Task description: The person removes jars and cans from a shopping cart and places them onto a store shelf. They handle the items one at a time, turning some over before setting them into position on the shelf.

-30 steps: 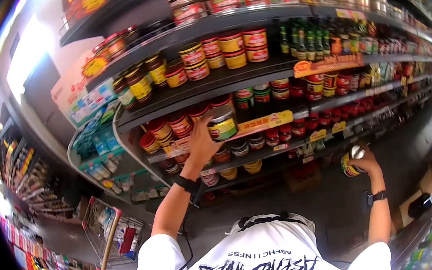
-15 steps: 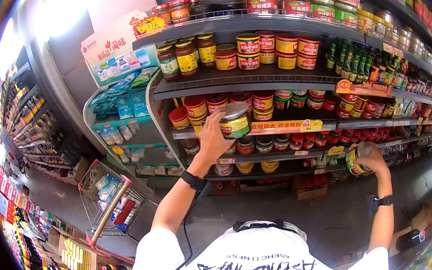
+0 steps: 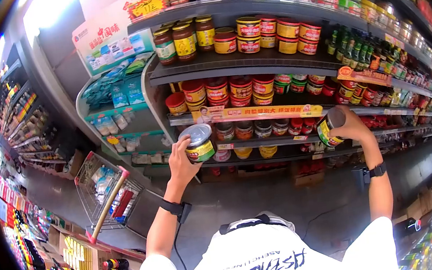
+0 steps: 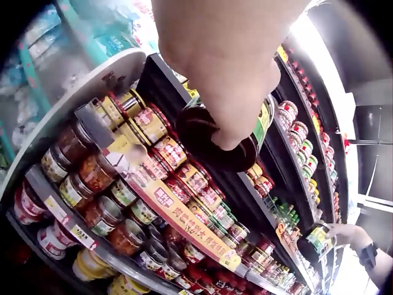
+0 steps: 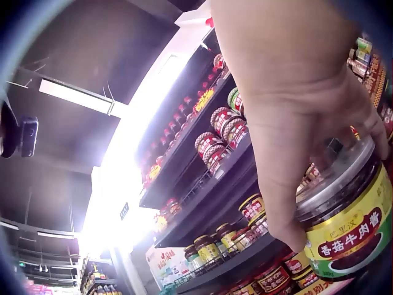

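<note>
My left hand (image 3: 180,163) grips a clear-lidded sauce jar (image 3: 201,152) with a yellow and green label, held in front of the shelves at their left end. In the left wrist view the dark base of this jar (image 4: 196,138) shows, with the thumb pressed against it. A matching jar (image 3: 325,132) is in my right hand (image 3: 352,126), tilted, in front of the lower shelves. The right wrist view shows that jar's label (image 5: 350,236) with a red patch and Chinese characters, the fingers and thumb spread round its lid end.
Shelves (image 3: 251,67) of stacked jars and green bottles (image 3: 356,52) stand ahead. An orange promotion strip (image 3: 256,111) runs along one shelf edge. At the left are a teal display rack (image 3: 158,115) and a shopping cart (image 3: 84,174); cartons (image 3: 89,261) and bottles lie lower left.
My left hand has drawn its jar left and down, away from the shelf strip. The right hand has raised its jar and brought it left, closer to the shelves.
</note>
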Available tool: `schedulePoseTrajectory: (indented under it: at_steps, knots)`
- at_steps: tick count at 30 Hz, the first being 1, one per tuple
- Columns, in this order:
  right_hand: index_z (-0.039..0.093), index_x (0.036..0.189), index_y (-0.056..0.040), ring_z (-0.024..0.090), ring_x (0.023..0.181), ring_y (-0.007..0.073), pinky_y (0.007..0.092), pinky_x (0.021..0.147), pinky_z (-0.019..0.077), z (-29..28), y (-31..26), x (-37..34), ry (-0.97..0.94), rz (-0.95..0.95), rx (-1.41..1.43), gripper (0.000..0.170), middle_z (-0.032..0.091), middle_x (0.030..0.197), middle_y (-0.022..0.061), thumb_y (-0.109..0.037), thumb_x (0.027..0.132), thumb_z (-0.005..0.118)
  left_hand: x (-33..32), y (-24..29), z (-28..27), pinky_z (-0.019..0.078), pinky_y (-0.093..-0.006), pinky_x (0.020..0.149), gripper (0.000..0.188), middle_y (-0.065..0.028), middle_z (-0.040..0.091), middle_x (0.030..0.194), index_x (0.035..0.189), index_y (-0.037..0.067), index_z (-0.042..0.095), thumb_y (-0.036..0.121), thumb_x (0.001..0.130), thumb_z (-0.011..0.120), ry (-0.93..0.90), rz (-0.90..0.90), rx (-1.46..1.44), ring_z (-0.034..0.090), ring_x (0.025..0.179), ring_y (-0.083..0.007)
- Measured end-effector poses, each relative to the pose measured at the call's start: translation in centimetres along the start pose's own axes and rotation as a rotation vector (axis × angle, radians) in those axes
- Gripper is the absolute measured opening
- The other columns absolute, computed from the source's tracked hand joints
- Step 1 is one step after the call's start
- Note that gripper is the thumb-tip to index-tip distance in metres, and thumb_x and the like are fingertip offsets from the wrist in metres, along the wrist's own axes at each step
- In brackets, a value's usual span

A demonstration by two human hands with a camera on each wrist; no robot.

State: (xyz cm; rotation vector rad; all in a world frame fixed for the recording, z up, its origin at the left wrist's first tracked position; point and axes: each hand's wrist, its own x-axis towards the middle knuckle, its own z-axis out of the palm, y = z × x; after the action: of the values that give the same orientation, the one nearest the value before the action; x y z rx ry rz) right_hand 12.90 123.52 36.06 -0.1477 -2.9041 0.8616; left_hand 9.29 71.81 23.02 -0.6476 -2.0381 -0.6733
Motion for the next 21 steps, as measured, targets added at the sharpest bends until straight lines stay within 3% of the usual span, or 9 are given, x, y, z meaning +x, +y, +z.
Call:
schedulePoseTrajectory:
  at_steps: [5, 12, 21]
  knots:
    - [0.04, 0.142, 0.0024, 0.049, 0.128, 0.0335, 0.0372, 0.104, 0.041, 0.3, -1.4, 0.5, -0.055, 0.013, 0.008, 0.106, 0.05, 0.138, 0.0236, -0.031, 0.051, 0.083, -2.0, -0.2, -0.8, 0.0518, -0.0415, 0.085, 0.084, -0.0147, 0.058, 0.127, 0.122, 0.008, 0.046, 0.004, 0.049, 0.087, -0.019, -0.039, 0.004, 0.058, 0.106, -0.0374]
    - [0.04, 0.142, 0.0027, 0.051, 0.127, 0.0342, 0.0379, 0.104, 0.0414, 0.3, -1.8, -0.3, -0.055, 0.016, 0.005, 0.108, 0.051, 0.136, 0.0238, -0.032, 0.05, 0.084, -2.7, -0.6, -0.2, 0.0514, -0.041, 0.089, 0.087, -0.0154, 0.056, 0.128, 0.124, 0.01, 0.043, 0.0, 0.049, 0.086, -0.032, -0.062, -0.021, 0.058, 0.111, -0.0369]
    - [0.044, 0.139, 0.0023, 0.053, 0.124, 0.0371, 0.0398, 0.102, 0.0433, -0.3, -0.3, -2.3, 0.047, -0.015, -0.016, 0.107, 0.053, 0.134, 0.0258, -0.037, 0.049, 0.085, -0.4, 0.3, 0.8, 0.052, -0.0426, 0.084, 0.085, -0.0148, 0.058, 0.127, 0.123, 0.007, 0.045, 0.002, 0.049, 0.084, -0.021, 0.059, -0.041, 0.059, 0.104, -0.0384]
